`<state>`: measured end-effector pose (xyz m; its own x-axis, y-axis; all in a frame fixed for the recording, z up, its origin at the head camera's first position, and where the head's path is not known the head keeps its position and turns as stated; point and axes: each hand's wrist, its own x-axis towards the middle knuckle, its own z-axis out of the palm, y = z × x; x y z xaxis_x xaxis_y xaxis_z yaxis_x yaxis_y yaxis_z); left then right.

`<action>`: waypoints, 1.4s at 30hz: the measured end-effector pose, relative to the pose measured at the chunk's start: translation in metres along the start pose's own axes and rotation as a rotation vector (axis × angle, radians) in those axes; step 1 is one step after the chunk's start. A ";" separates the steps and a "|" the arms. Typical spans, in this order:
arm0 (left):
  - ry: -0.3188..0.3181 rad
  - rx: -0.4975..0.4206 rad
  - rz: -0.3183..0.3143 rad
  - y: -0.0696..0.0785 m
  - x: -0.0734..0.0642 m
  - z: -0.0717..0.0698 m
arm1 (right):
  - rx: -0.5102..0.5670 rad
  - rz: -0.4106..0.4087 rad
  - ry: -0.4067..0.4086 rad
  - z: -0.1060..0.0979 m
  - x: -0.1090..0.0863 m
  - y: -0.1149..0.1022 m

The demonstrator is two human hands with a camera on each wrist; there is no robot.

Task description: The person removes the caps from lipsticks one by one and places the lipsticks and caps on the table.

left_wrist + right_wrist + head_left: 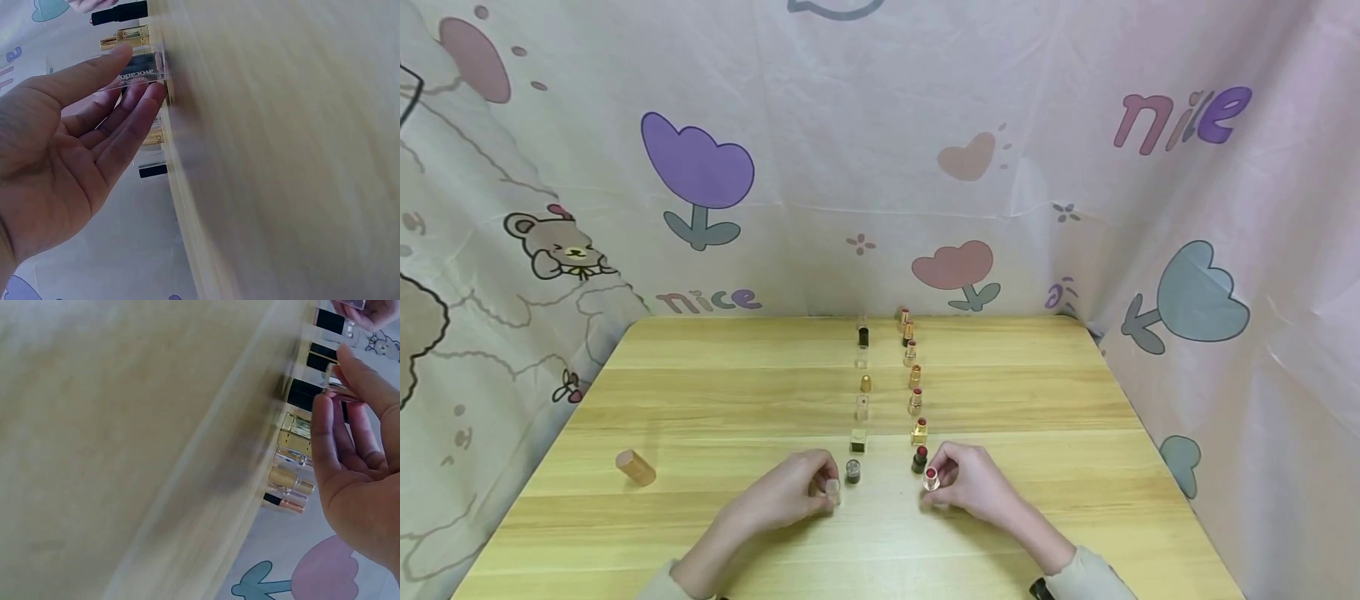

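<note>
My left hand (790,492) pinches a clear lipstick cap (832,490) between thumb and fingers, low over the table. In the left wrist view the see-through cap (150,70) has lettering showing in it. Beside it stands a dark grey cap (853,472), nearest in a row of caps. My right hand (973,483) holds an uncapped lipstick (931,479) by its sides, its red tip facing up. Just behind that one is a black lipstick (920,460), and farther back a gold square lipstick (919,431). Fingers partly hide the held lipstick in the right wrist view.
Two rows run toward the back edge: caps on the left, including a gold cap (866,383) and a black cap (863,337), and several upright lipsticks on the right. A tan tube (636,468) lies at the left of the wooden table (722,400). Printed cloth (820,167) hangs behind.
</note>
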<state>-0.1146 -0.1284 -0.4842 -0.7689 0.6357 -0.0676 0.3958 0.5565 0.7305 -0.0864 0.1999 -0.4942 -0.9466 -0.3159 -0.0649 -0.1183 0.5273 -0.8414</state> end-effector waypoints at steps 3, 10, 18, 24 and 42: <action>0.012 0.012 -0.006 0.001 -0.002 -0.002 | -0.020 0.002 -0.024 0.001 0.000 0.001; 0.207 0.021 -0.121 0.003 -0.012 -0.017 | -0.037 0.011 -0.040 0.003 0.000 0.005; 0.529 0.047 -0.071 -0.012 -0.032 -0.048 | -0.036 0.004 -0.050 0.004 0.000 0.008; 0.697 0.021 -0.171 -0.030 -0.058 -0.076 | -0.037 0.005 -0.049 0.005 0.000 0.008; 0.448 0.119 -0.625 -0.100 -0.115 -0.121 | -0.059 0.007 -0.063 0.006 0.002 0.007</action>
<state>-0.1264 -0.3219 -0.4677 -0.9866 -0.0780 -0.1433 -0.1465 0.8101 0.5677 -0.0869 0.1980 -0.5033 -0.9269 -0.3601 -0.1058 -0.1309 0.5744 -0.8081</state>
